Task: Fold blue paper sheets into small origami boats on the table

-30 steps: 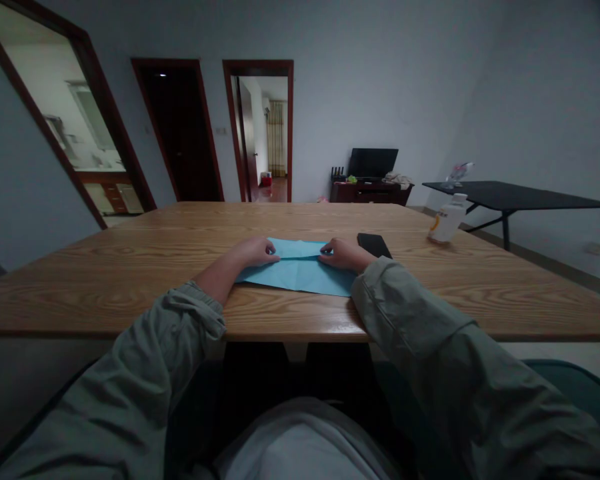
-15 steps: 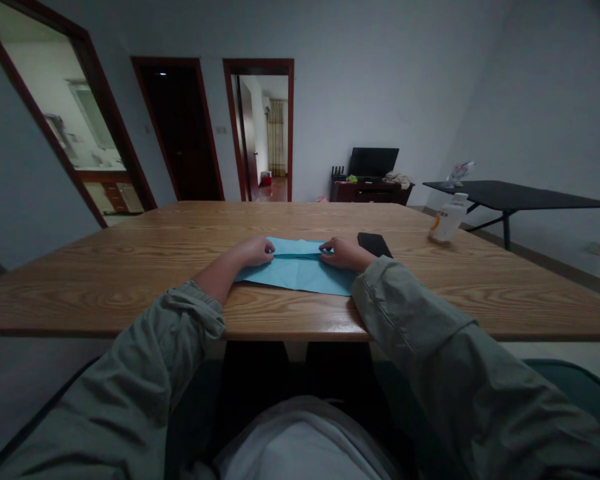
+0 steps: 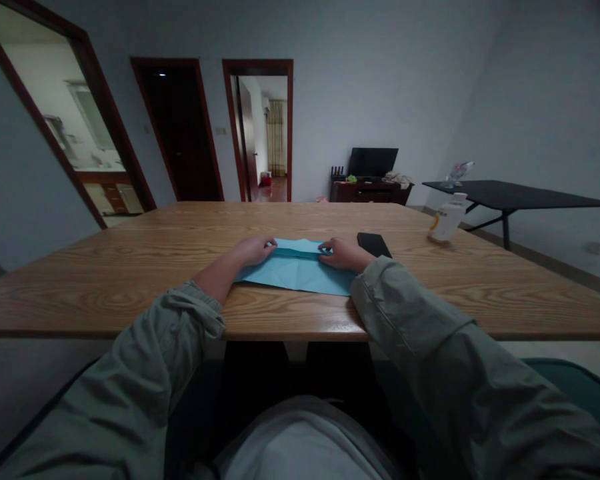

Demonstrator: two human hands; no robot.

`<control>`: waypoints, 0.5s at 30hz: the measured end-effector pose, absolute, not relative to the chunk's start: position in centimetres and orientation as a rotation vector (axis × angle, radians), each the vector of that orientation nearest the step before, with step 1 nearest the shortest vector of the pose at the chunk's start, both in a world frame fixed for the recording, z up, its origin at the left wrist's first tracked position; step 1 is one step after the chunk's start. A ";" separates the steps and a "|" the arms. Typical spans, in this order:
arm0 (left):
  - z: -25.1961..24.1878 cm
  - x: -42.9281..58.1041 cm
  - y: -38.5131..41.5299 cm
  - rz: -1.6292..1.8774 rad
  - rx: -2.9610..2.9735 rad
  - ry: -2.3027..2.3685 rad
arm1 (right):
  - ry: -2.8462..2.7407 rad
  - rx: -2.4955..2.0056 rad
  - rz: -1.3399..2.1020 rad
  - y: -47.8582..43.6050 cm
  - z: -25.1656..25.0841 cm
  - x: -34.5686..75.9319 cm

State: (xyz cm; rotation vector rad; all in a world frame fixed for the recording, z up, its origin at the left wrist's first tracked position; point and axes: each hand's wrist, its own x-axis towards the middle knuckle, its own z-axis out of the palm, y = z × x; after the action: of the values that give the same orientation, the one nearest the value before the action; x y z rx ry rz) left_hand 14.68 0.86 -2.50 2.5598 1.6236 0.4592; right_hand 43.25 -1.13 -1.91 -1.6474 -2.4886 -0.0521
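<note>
Carefully, the fingers (image 3: 271, 245) of the left hand (image 3: 253, 251) and right hand (image 3: 343, 254) clamp the blue paper (image 3: 296, 273), which could skew if either slips.

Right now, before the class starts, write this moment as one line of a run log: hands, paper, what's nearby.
left hand: on folded edge of blue paper | right hand: on same edge | nearby: black phone | surface: wooden table

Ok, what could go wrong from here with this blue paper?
The folded strip of the blue paper could slip out of line, since the left hand and the right hand hold it only at its ends. The right sleeve lies against the sheet's corner and might drag it. The black phone sits close to the right hand and could get knocked.
</note>
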 end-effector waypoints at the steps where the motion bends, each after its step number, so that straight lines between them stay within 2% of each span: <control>1: -2.5 14.7 0.9 0.455 2.557 1.625 | -2.491 -1.650 -0.054 -1.1 -1.9 43.2; 7: -2.3 14.7 0.6 0.418 2.543 1.628 | -2.505 -1.677 -0.069 -1.1 -1.9 43.2; 15: -1.8 14.5 0.9 0.726 2.484 1.627 | -2.369 -1.720 -0.103 -1.6 -1.7 43.5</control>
State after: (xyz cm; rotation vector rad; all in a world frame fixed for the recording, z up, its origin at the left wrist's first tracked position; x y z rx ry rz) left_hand 14.51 0.85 -1.85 2.4839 1.6271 0.7261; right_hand 43.46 -1.63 -1.65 -1.7201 -2.3688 -0.1029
